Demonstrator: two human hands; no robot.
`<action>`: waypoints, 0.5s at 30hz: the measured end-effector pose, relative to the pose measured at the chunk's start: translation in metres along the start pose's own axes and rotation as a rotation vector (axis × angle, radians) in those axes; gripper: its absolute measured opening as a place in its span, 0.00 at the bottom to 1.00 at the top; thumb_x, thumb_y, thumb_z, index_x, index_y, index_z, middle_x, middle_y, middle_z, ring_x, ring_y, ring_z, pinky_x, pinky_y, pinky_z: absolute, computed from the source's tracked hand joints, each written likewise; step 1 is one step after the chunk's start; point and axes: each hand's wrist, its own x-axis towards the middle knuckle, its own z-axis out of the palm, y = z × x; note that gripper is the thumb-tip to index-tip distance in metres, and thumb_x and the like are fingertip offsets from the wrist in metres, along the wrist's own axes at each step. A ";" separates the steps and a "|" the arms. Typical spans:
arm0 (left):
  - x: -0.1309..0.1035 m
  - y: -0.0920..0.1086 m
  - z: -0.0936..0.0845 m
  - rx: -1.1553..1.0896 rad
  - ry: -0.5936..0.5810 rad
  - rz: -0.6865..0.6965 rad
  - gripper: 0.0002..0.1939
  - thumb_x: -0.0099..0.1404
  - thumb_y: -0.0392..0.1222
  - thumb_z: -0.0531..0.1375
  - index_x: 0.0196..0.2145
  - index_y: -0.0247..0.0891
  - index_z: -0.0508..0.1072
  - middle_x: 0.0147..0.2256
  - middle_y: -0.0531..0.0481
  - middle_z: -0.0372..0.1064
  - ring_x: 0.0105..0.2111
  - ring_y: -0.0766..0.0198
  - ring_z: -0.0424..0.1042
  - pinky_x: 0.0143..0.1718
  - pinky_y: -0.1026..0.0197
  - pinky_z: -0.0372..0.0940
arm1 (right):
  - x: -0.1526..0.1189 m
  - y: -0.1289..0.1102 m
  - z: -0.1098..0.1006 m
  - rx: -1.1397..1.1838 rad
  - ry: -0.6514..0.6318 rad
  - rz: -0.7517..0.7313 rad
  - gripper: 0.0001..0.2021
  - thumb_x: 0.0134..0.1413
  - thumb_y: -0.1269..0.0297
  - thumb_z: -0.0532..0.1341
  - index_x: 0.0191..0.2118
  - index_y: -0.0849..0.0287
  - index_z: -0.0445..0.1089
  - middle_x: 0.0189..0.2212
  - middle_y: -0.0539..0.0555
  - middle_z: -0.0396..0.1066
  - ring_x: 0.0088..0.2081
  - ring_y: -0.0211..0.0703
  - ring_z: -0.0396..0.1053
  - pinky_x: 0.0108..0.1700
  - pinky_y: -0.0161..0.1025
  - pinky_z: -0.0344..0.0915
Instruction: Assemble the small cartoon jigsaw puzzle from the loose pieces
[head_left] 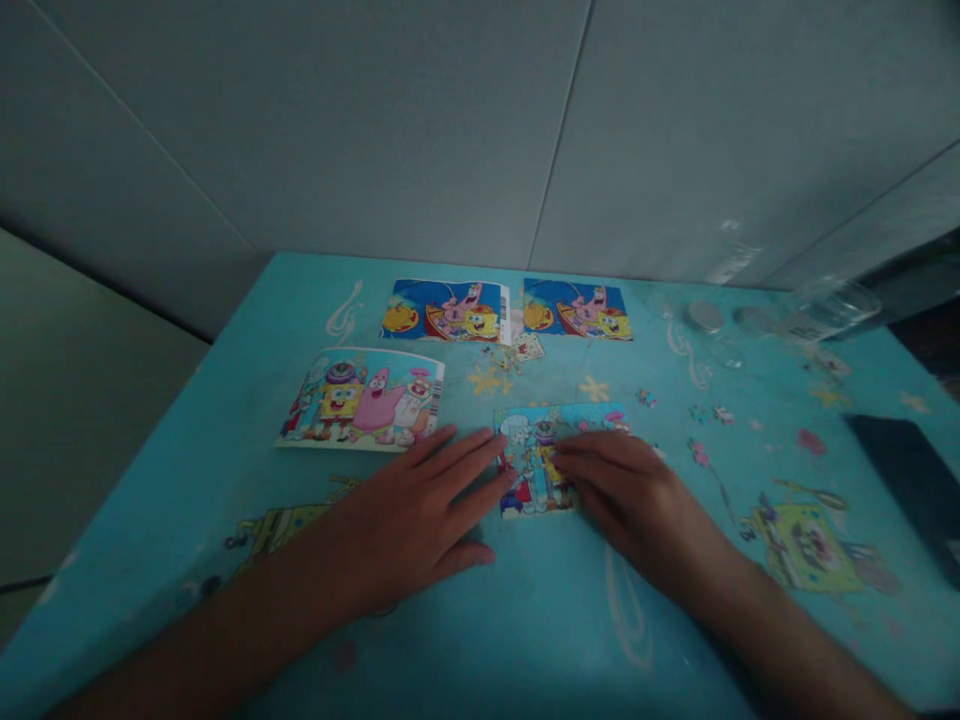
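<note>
A small cartoon jigsaw puzzle (525, 492) lies flat in front of me, its right part covered by my right hand. My left hand (427, 500) is open, fingers stretched out, the fingertips resting at the puzzle's left edge. Over the middle and right of the puzzle, my right hand (626, 485) has its fingers bent and pressed together. Whatever may be between those fingertips is hidden. Left of the puzzle is a picture card (360, 400) showing the same cartoon scene.
At the back lie a blue picture card (446, 310) and a matching blue puzzle (577, 310). Loose puzzle pieces (699, 453) are scattered to the right. A clear jar (832, 310), a round lid (705, 317) and a dark flat object (907, 480) are on the patterned tablecloth (540, 620).
</note>
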 end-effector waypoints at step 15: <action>0.001 -0.002 0.002 0.019 0.021 0.015 0.35 0.74 0.59 0.61 0.70 0.42 0.60 0.71 0.37 0.53 0.71 0.43 0.53 0.70 0.38 0.47 | 0.010 -0.001 0.000 0.042 0.100 0.066 0.13 0.67 0.73 0.60 0.52 0.58 0.78 0.49 0.59 0.78 0.49 0.48 0.75 0.55 0.50 0.74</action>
